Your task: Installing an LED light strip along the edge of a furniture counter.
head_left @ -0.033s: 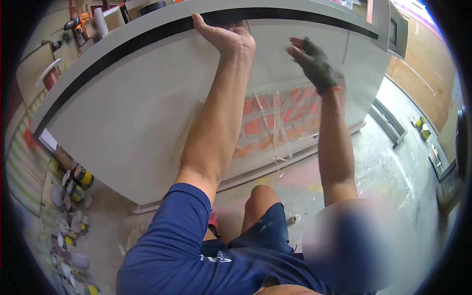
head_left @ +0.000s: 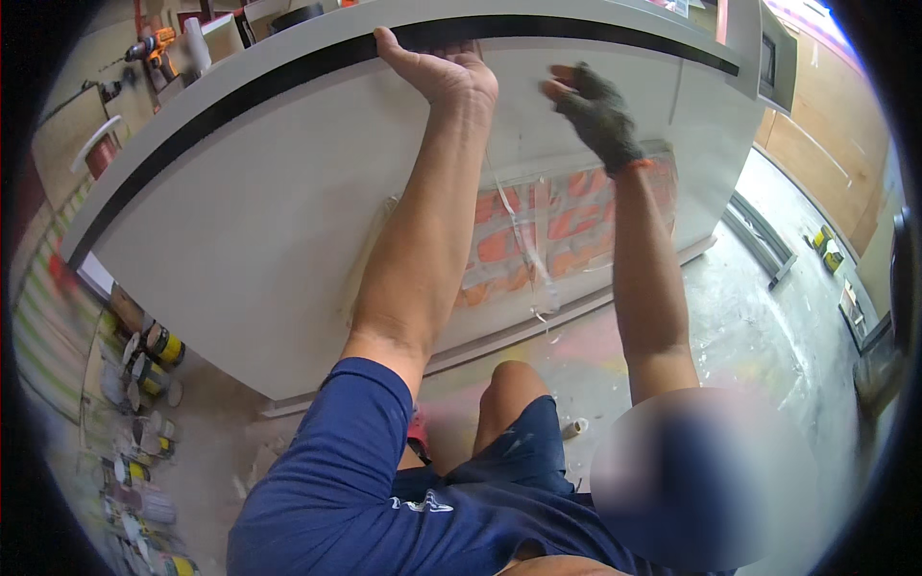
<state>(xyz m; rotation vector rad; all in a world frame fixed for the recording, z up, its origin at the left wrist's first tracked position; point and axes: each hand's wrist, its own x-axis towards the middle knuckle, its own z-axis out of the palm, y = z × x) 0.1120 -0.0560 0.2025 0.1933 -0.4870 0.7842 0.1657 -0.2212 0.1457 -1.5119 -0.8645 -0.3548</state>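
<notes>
My bare left hand is raised palm up against the black strip under the top edge of a large pale grey panel. Its thumb points away from the fingers, whose tips are partly hidden at the strip. To its right, my right hand wears a dark grey glove with bare fingertips and hovers in front of the panel. Those fingers are apart, slightly blurred, with nothing visible between them. A thin translucent strip hangs down past an orange-patterned patch under clear film on the panel.
An orange and black drill sits at the far left. Several yellow-labelled cans stand along the left. Over on the right are a grey metal frame and a yellow and black object on the paint-stained floor.
My right hand has shifted a little to the left and upward. The hanging translucent strip has swung slightly and lies differently. My left hand keeps its place.
</notes>
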